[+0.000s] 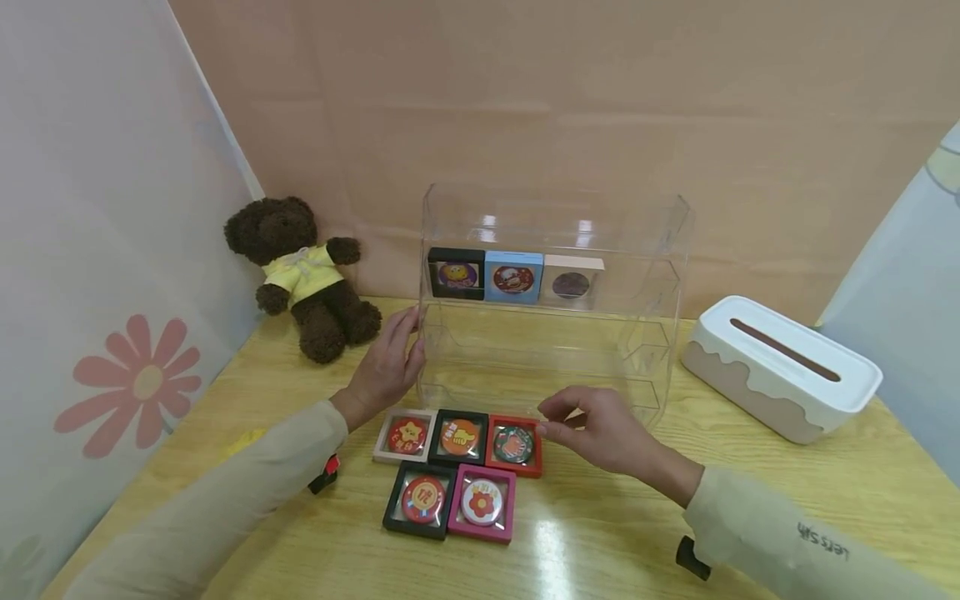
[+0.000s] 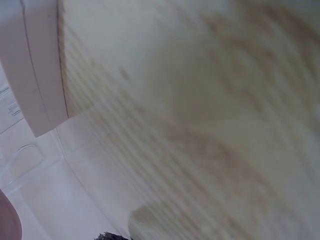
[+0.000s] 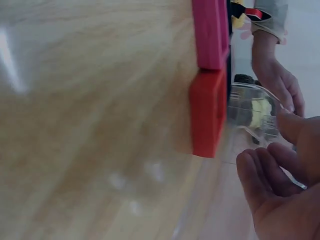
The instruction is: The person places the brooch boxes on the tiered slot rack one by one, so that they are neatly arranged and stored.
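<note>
A clear stepped display rack point(image 1: 525, 333) stands at the back of the table. My left hand point(image 1: 384, 364) holds its left side edge. Three framed round badges sit side by side on an upper tier: a black frame point(image 1: 456, 292), a light blue frame point(image 1: 513, 258) and a pale frame point(image 1: 573, 264). Before the rack, several more lie in two rows, among them a red frame point(image 1: 532, 468), a magenta frame point(image 1: 507, 533) and a beige frame point(image 1: 381, 446). Beside the red frame is my right hand point(image 1: 600, 429), its fingers bent and apart from the thumb, with nothing seen between them.
A brown teddy bear point(image 1: 300, 279) in a yellow top sits left of the rack. At the right stands a white and beige tissue box point(image 1: 780, 367). A peach cloth point(image 1: 562, 100) hangs behind the wooden table point(image 1: 585, 542).
</note>
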`<state>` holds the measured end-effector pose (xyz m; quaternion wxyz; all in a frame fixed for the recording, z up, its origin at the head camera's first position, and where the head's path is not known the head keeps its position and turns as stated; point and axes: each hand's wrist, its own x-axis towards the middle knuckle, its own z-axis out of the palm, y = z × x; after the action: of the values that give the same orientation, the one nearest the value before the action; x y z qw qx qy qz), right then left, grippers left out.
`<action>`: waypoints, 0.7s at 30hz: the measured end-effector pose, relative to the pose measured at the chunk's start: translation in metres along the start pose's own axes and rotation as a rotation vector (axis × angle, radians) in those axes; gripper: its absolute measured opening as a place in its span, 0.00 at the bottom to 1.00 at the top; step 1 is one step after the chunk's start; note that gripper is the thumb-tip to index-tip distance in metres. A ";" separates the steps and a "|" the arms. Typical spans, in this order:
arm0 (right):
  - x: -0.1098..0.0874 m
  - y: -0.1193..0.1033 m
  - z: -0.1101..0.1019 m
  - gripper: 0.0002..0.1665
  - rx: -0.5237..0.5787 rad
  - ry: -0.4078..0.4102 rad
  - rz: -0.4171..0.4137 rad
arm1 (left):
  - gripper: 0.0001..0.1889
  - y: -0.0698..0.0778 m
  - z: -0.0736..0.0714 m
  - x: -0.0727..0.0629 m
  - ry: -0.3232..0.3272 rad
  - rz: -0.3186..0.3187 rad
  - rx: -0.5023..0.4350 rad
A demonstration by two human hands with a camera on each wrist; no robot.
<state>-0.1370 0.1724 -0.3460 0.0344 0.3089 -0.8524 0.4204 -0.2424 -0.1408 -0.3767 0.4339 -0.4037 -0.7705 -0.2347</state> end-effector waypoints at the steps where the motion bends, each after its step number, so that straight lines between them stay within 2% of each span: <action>1: -0.002 0.002 0.002 0.12 -0.005 -0.031 0.015 | 0.22 0.000 0.000 -0.001 0.005 0.000 -0.002; 5: -0.008 0.007 0.007 0.19 -0.056 -0.121 0.062 | 0.22 0.000 0.000 -0.001 0.004 -0.007 -0.003; 11: -0.009 0.012 0.013 0.27 -0.123 -0.182 0.102 | 0.22 0.001 -0.001 0.000 -0.010 -0.008 -0.001; 21: -0.009 0.015 0.015 0.29 -0.149 -0.172 0.121 | 0.22 0.000 0.001 0.000 0.006 0.003 0.004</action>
<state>-0.1352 0.1723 -0.3694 -0.0415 0.2884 -0.8982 0.3293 -0.2424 -0.1401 -0.3775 0.4375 -0.4032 -0.7691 -0.2336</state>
